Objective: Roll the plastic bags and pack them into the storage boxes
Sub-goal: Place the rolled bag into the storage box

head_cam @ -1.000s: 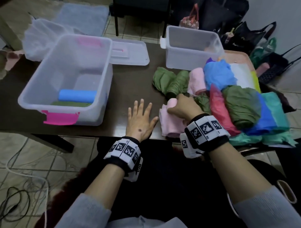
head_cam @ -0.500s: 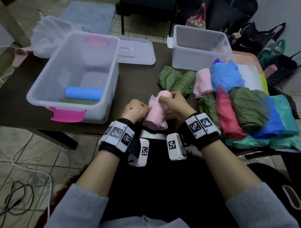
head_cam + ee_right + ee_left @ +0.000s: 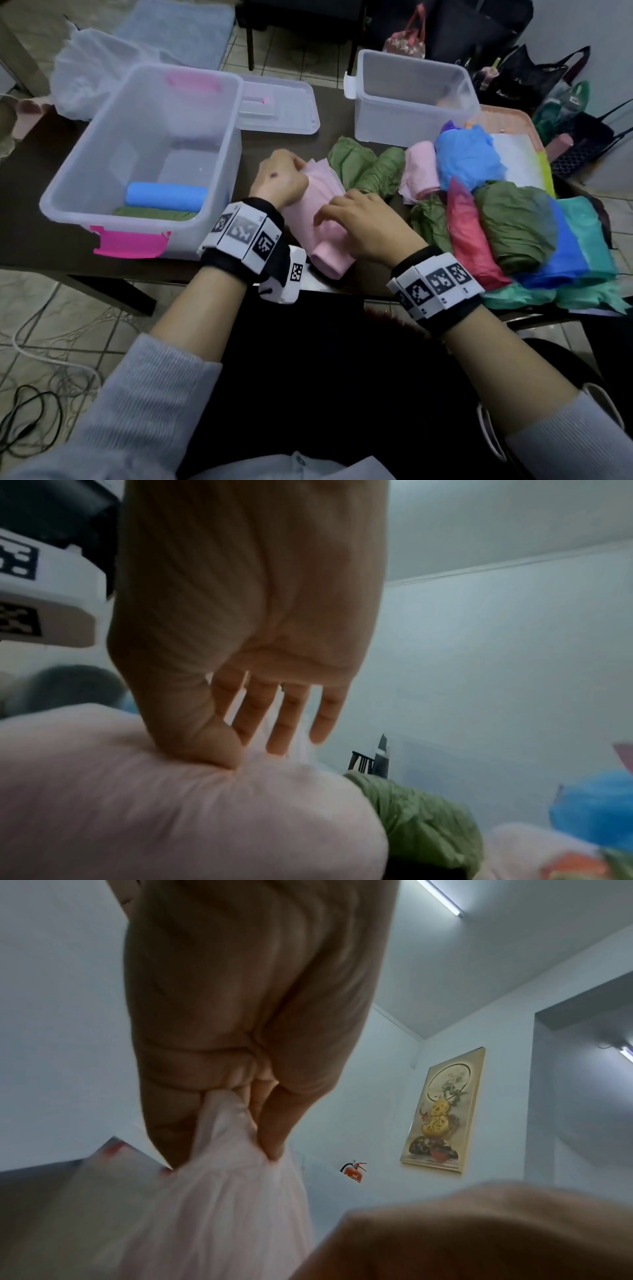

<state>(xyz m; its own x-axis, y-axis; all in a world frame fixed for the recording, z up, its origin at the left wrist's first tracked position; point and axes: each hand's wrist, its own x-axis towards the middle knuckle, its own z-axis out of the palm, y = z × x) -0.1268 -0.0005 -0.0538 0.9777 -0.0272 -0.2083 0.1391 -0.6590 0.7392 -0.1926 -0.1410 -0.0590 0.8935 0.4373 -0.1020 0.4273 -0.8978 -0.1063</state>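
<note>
A pale pink plastic bag (image 3: 325,240), partly rolled into a tube, lies at the table's near edge. My left hand (image 3: 281,178) grips its far loose end; in the left wrist view the left hand (image 3: 226,1139) has thumb and fingers bunching the pink film (image 3: 222,1204). My right hand (image 3: 356,222) holds the middle of the roll. In the right wrist view the right hand (image 3: 246,748) digs its thumb into the pink bag (image 3: 171,804) and lays its fingers over it. The left storage box (image 3: 85,192) holds a blue roll (image 3: 166,198) on a green one (image 3: 154,214).
A second clear box (image 3: 394,120) stands at the back, a lid (image 3: 277,106) between the boxes. Loose green bags (image 3: 366,168), a pink roll (image 3: 419,168), and blue (image 3: 469,157), red (image 3: 469,236) and green (image 3: 513,222) bags pile up on the right. A white bag (image 3: 89,82) sits back left.
A second ago my left hand lay flat on the table and the right held the pink bag alone. Both hands now hold it, the left having shifted to its far end.
</note>
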